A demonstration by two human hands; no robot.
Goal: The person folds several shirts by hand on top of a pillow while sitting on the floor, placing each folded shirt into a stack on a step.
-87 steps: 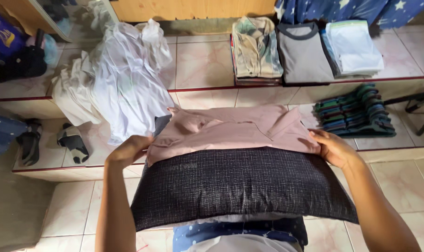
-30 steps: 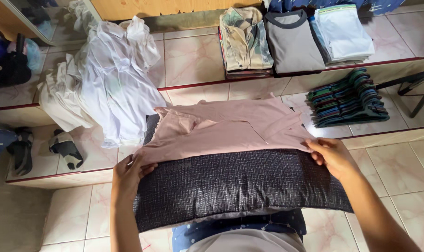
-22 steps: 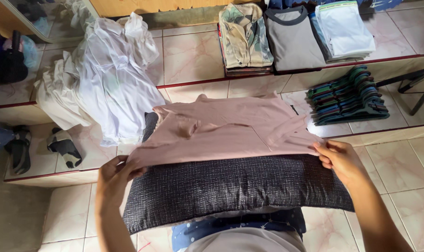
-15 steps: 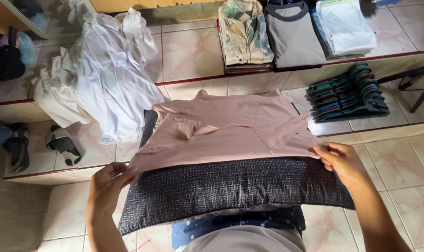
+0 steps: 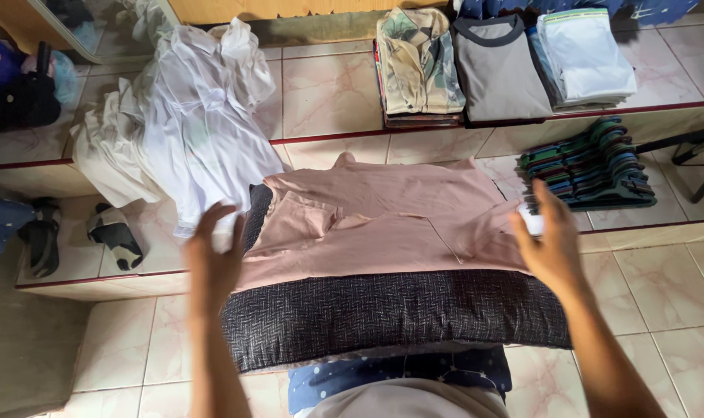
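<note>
A dusty-pink shirt (image 5: 383, 217) lies folded flat on a dark woven pillow (image 5: 391, 313) across my lap. My left hand (image 5: 212, 259) hovers open at the shirt's left edge, fingers spread and holding nothing. At the shirt's right edge my right hand (image 5: 546, 240) is also open, fingers raised beside the fabric. Whether either hand still touches the cloth is blurred.
A heap of white garments (image 5: 182, 124) lies on the tiled step at left. Folded stacks sit at the back: a patterned shirt (image 5: 418, 66), a grey shirt (image 5: 499, 70), a white one (image 5: 588, 58). A bundle of coloured hangers (image 5: 592, 166) lies right. Sandals (image 5: 112, 232) rest far left.
Both hands have let go of the pink shirt's lower corners and lifted away open. The shirt now rests flat on the pillow.
</note>
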